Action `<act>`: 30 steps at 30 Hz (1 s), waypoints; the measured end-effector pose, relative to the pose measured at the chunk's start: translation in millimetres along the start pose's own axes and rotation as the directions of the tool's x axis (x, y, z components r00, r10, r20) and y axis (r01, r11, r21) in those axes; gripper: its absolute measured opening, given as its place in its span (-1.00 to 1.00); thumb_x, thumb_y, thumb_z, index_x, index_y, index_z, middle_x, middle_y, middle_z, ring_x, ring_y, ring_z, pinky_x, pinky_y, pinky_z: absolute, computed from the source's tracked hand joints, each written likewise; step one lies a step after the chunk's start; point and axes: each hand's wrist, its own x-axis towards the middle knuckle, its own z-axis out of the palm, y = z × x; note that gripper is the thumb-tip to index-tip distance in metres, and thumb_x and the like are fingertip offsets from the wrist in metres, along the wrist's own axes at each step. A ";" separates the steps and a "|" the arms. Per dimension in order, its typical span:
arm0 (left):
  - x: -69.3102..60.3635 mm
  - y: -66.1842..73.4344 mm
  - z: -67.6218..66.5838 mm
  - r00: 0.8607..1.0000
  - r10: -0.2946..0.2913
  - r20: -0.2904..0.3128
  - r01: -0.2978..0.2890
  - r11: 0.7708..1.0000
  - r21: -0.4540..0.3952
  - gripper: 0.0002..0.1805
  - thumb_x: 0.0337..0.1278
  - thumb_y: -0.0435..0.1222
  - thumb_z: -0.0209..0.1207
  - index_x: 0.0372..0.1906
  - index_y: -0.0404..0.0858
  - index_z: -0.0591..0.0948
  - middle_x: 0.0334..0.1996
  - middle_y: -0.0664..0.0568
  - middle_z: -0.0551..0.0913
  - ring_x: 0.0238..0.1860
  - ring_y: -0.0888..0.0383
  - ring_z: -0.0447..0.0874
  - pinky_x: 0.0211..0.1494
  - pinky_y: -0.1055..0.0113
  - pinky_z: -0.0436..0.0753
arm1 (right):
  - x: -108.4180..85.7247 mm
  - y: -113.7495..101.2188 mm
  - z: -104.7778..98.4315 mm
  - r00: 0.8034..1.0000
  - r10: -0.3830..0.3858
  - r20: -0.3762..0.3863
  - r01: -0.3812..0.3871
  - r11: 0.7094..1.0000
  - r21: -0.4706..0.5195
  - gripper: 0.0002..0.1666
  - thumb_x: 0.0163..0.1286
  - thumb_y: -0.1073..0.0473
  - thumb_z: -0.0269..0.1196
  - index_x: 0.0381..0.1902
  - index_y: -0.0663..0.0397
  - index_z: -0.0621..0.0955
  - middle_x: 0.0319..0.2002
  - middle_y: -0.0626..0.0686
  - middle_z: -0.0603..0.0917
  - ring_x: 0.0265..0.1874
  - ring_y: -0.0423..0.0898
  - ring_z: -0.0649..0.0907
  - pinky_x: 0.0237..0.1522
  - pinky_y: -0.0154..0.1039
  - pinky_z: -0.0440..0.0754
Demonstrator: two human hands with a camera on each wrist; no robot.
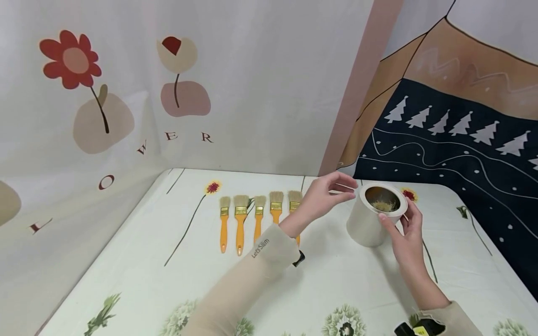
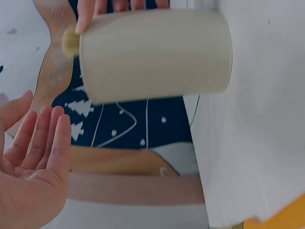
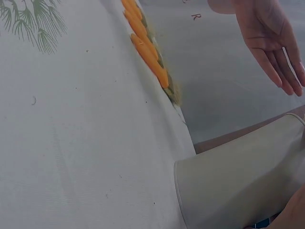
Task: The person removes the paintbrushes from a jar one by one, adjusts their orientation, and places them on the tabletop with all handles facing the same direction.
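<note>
A cream cylindrical container (image 1: 364,227) stands at the right of the table, its open mouth facing up. My right hand (image 1: 404,235) holds it near the rim, thumb on the near side and fingers round the far right side. Pale bristles (image 1: 384,205) show inside the mouth; in the left wrist view a bristle tip (image 2: 71,44) pokes past the rim. Just left of the container, my left hand (image 1: 325,198) is raised with loosely extended fingers, apart from it and holding nothing. In the right wrist view, the left hand (image 3: 274,45) shows its empty palm.
Several flat paintbrushes with orange handles, one of them a brush (image 1: 240,224), lie in a row left of the container, bristles away from me. My left forearm crosses the rightmost one. A flower-printed cloth (image 1: 189,280) covers the table, and a printed curtain (image 1: 269,93) hangs behind it.
</note>
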 end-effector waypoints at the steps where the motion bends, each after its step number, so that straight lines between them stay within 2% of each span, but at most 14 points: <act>1: 0.7 0.1 3.5 1.000 0.007 0.005 -0.007 1.000 0.001 -0.70 0.23 -0.32 0.32 0.06 -0.18 0.63 0.03 0.00 0.73 0.00 0.23 0.73 0.00 0.57 0.67 | 0.0 -0.1 0.1 1.000 -0.004 -0.001 0.004 1.000 -0.001 -0.07 0.46 0.06 0.23 0.58 -0.30 -0.04 0.59 -0.04 0.02 0.59 -0.06 0.08 0.46 -0.50 0.28; 6: 4.4 0.7 20.2 0.997 0.062 0.041 -0.062 0.998 0.011 -0.71 0.22 -0.35 0.31 0.05 -0.22 0.64 0.01 -0.03 0.74 -0.03 0.30 0.72 0.02 0.62 0.65 | 0.1 0.5 0.3 1.000 -0.011 -0.005 0.011 1.000 -0.009 -0.08 0.46 0.05 0.23 0.57 -0.34 -0.04 0.59 -0.04 0.01 0.59 -0.06 0.07 0.46 -0.52 0.26; 11: 7.8 2.7 34.4 0.994 0.083 0.065 -0.086 0.995 0.049 -0.71 0.23 -0.36 0.30 0.05 -0.22 0.64 0.03 -0.01 0.73 0.03 0.34 0.69 0.05 0.67 0.61 | 0.7 0.6 0.4 1.000 -0.008 -0.009 0.008 0.999 -0.040 -0.08 0.47 0.04 0.21 0.57 -0.37 -0.05 0.59 -0.06 0.02 0.59 -0.07 0.08 0.50 -0.47 0.23; 15: 10.2 3.4 42.3 0.994 0.083 0.077 -0.088 0.994 0.069 -0.69 0.22 -0.38 0.30 0.07 -0.22 0.64 0.05 0.00 0.73 0.04 0.35 0.67 0.07 0.70 0.59 | 0.9 1.3 0.4 1.000 -0.015 -0.009 0.015 0.999 -0.037 -0.08 0.48 0.09 0.21 0.57 -0.34 -0.05 0.59 -0.05 0.02 0.58 -0.06 0.09 0.51 -0.47 0.21; 22: 11.8 3.3 47.8 0.996 0.036 0.082 -0.048 0.987 0.151 -0.69 0.23 -0.36 0.30 0.07 -0.18 0.67 0.03 0.07 0.74 0.02 0.38 0.67 0.04 0.73 0.58 | 2.0 2.5 -0.2 1.000 -0.025 0.001 0.025 0.999 -0.037 -0.06 0.48 0.12 0.21 0.58 -0.32 -0.07 0.59 -0.04 0.00 0.59 -0.07 0.07 0.43 -0.58 0.25; 26: 12.8 2.8 50.8 0.998 0.011 0.069 -0.027 0.970 0.242 -0.71 0.23 -0.33 0.30 0.05 -0.12 0.69 0.00 0.14 0.74 -0.01 0.41 0.69 0.00 0.77 0.57 | 2.6 2.9 -0.3 1.000 -0.025 -0.001 0.025 0.999 -0.039 -0.07 0.48 0.13 0.21 0.58 -0.31 -0.07 0.59 -0.04 0.00 0.59 -0.06 0.07 0.40 -0.60 0.28; 30: 13.0 5.1 54.7 0.999 -0.004 0.050 -0.013 0.937 0.349 -0.74 0.22 -0.28 0.32 0.01 -0.04 0.72 -0.04 0.23 0.76 -0.07 0.46 0.70 -0.05 0.79 0.56 | 2.4 3.5 -0.7 1.000 -0.021 -0.001 0.021 0.999 -0.030 -0.07 0.48 0.14 0.21 0.58 -0.31 -0.06 0.59 -0.04 0.00 0.59 -0.06 0.06 0.40 -0.59 0.30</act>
